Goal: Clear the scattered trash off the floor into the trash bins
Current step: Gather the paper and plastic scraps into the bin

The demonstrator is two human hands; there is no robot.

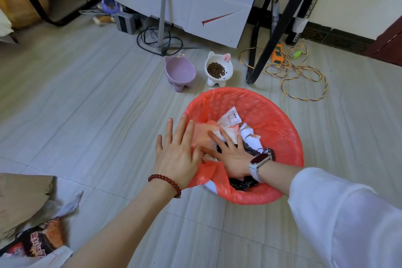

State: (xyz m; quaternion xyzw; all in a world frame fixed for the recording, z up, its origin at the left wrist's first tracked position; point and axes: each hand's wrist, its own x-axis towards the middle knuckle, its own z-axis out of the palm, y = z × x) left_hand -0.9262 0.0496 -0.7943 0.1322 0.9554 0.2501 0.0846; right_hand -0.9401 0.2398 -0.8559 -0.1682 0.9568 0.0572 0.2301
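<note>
A round trash bin lined with a red plastic bag (272, 115) stands on the tiled floor at centre right. Inside lie torn paper slips (230, 118), white scraps and dark wrappers. My right hand (230, 152), with a watch on its wrist, reaches into the bin and presses flat on the trash with fingers spread. My left hand (178, 150), with a red bead bracelet, hovers flat at the bin's left rim, fingers straight, touching the bag's edge. A printed snack wrapper (41, 239), a torn white paper (69, 204) and a brown cardboard piece (21, 198) lie on the floor at bottom left.
A purple pet bowl (180, 73) and a white bowl with kibble (217, 69) stand just beyond the bin. A black stand leg (269, 43), a yellow coiled cord (300, 76), black cables (156, 41) and a white panel (195, 2) lie further back.
</note>
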